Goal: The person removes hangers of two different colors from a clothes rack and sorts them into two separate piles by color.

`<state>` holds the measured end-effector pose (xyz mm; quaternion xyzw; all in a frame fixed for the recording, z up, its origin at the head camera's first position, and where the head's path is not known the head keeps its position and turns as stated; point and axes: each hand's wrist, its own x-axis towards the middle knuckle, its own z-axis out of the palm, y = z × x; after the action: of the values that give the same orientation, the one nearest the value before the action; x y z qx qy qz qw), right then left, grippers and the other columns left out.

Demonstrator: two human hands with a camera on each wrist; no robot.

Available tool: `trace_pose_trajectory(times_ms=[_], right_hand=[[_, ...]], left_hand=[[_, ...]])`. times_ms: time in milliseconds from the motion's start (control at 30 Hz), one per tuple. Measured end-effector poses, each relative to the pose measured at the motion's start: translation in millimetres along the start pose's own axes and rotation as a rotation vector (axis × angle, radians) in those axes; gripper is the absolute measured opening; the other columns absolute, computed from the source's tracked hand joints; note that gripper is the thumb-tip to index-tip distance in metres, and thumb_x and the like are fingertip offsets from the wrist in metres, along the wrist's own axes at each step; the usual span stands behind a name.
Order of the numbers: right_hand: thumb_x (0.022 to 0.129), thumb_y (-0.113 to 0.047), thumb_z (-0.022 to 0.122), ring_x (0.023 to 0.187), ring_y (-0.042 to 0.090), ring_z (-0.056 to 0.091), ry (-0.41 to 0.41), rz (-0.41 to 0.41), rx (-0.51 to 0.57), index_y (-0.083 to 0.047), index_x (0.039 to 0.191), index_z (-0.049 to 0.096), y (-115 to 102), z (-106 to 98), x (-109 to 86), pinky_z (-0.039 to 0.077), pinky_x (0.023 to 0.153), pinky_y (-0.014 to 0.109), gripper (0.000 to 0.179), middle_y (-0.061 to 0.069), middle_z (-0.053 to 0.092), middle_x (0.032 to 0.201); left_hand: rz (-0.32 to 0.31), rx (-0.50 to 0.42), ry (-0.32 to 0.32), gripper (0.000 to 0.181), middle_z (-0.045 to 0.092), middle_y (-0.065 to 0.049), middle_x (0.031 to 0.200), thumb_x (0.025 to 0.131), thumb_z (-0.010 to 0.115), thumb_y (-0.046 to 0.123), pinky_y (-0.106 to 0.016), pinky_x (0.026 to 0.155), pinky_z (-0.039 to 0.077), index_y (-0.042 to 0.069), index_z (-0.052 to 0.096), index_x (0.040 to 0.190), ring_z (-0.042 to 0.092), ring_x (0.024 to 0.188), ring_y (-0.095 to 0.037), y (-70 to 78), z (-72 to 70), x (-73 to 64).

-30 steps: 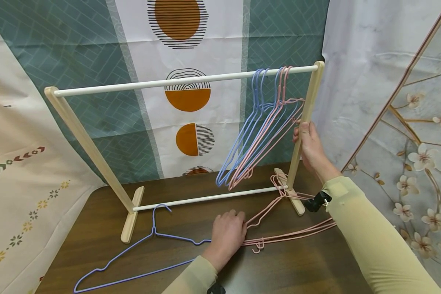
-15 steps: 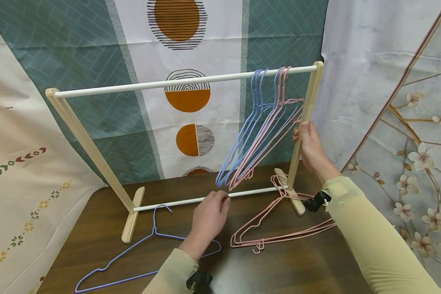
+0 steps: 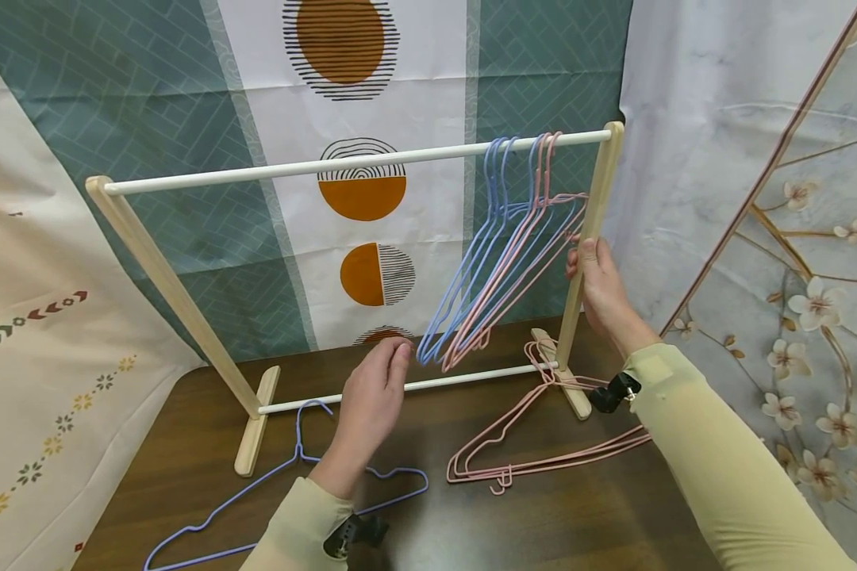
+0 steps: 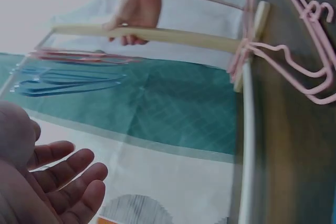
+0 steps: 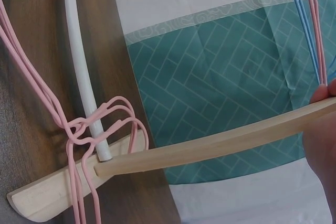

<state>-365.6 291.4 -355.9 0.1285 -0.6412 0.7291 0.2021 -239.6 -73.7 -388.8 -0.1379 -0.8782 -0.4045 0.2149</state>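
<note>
My right hand (image 3: pixel 603 289) grips the wooden right upright (image 3: pixel 596 198) of a small garment rack, fingers wrapped about the post. Several blue hangers (image 3: pixel 491 206) and pink hangers (image 3: pixel 524 238) hang from the white top rail (image 3: pixel 257 172), bunched near that upright. My left hand (image 3: pixel 371 388) is in the air, left of the hangers' lower ends and apart from them. In the left wrist view its fingers (image 4: pixel 73 182) are loosely bent with nothing in them. Below it a blue hanger (image 3: pixel 221 507) lies on the table, partly hidden by the left forearm.
Pink hangers (image 3: pixel 521 471) lie on the table (image 3: pixel 500 531) at the right, their hooks over the right foot (image 3: pixel 577 396) and lower rail (image 3: pixel 486 377). The left upright (image 3: pixel 178 293) slants down to its foot (image 3: pixel 255 432). Printed curtains close off the back and sides.
My left hand has let go of the pink and blue hangers on the table and moved up and to the left. The right hand keeps its grip on the upright.
</note>
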Motion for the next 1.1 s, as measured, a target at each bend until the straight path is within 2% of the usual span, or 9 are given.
trace_pose_trajectory(times_ms=[200,400,667,900,1100], right_hand=[[0.116,-0.045,0.039,0.096,0.018,0.042,-0.011,-0.005,-0.002,-0.005,0.144,0.043,0.3,-0.5,-0.6,0.04,0.09,0.027,0.049,0.005,0.043,0.103],[0.116,-0.045,0.039,0.096,0.017,0.042,-0.004,-0.005,-0.004,-0.003,0.145,0.042,1.5,-0.3,-0.3,0.041,0.09,0.027,0.05,0.004,0.043,0.102],[0.117,-0.044,0.037,0.096,0.017,0.041,-0.014,-0.016,0.005,-0.005,0.141,0.041,1.2,-0.3,-0.6,0.04,0.089,0.026,0.046,0.005,0.042,0.103],[0.117,-0.044,0.038,0.095,0.017,0.042,-0.014,-0.018,0.004,-0.003,0.142,0.043,1.2,0.2,0.4,0.041,0.09,0.028,0.048,0.004,0.044,0.102],[0.117,-0.043,0.037,0.095,0.017,0.042,-0.014,-0.018,0.001,-0.004,0.143,0.043,1.1,-0.1,0.4,0.042,0.09,0.026,0.048,0.004,0.044,0.102]], left_hand=[[0.042,-0.086,0.017,0.034,0.076,-0.006,0.121,0.12,0.05,0.033,-0.054,0.103,0.054,0.01,0.074,0.125,0.071,0.115,-0.028,9.5,-13.9,8.2],[0.053,-0.124,0.011,0.032,0.076,-0.004,0.122,0.118,0.055,0.035,-0.052,0.102,0.055,0.012,0.076,0.127,0.071,0.113,-0.025,24.7,-17.5,11.1],[0.066,-0.159,-0.008,0.035,0.076,-0.001,0.116,0.117,0.058,0.039,-0.049,0.095,0.056,0.013,0.076,0.132,0.07,0.104,-0.02,40.0,-14.2,18.1],[0.073,-0.176,-0.032,0.036,0.077,-0.002,0.124,0.116,0.06,0.036,-0.048,0.098,0.059,0.01,0.074,0.138,0.075,0.108,-0.024,47.9,-9.7,22.4],[0.063,-0.192,-0.044,0.032,0.077,-0.002,0.123,0.114,0.065,0.033,-0.047,0.098,0.061,0.011,0.074,0.136,0.077,0.106,-0.024,52.7,-6.1,26.4]])
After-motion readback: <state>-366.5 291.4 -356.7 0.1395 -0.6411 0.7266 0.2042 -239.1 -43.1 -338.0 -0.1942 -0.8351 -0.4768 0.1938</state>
